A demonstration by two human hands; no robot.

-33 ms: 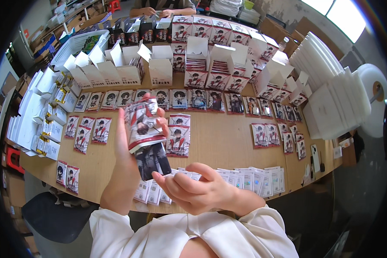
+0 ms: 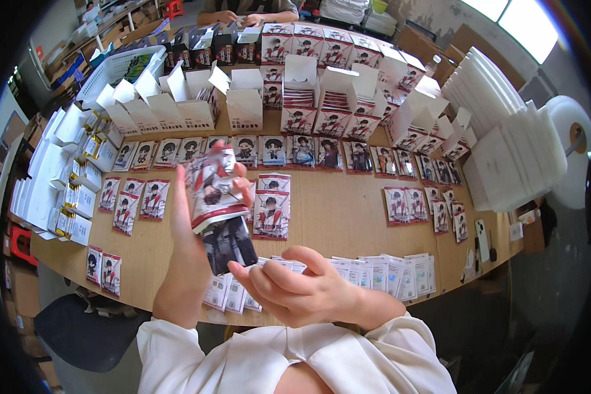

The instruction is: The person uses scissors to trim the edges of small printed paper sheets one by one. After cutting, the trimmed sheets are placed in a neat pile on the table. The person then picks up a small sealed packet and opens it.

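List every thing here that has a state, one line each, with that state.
Left hand: raised, grip closed on a fanned stack of card packs.
Dark card: half out of the stack's bottom, tilted.
Right hand: fingers curled, touching the dark card.
White boxes: upright, top flaps open.
Packs on table: lying flat in rows, sealed.
Foam sheets: stacked.

My left hand [image 2: 194, 217] is raised upright in front of me, forearm rising from about seven o'clock, palm turned toward two o'clock, thumb and fingers pinched closed around what it holds up. My right hand [image 2: 295, 289] sits lower, at about four o'clock from the left one, its forearm coming in from four o'clock in a white sleeve. Its fingers [image 2: 262, 276] are loosely curled, pointing toward ten o'clock, fingertips reaching up under the left hand.
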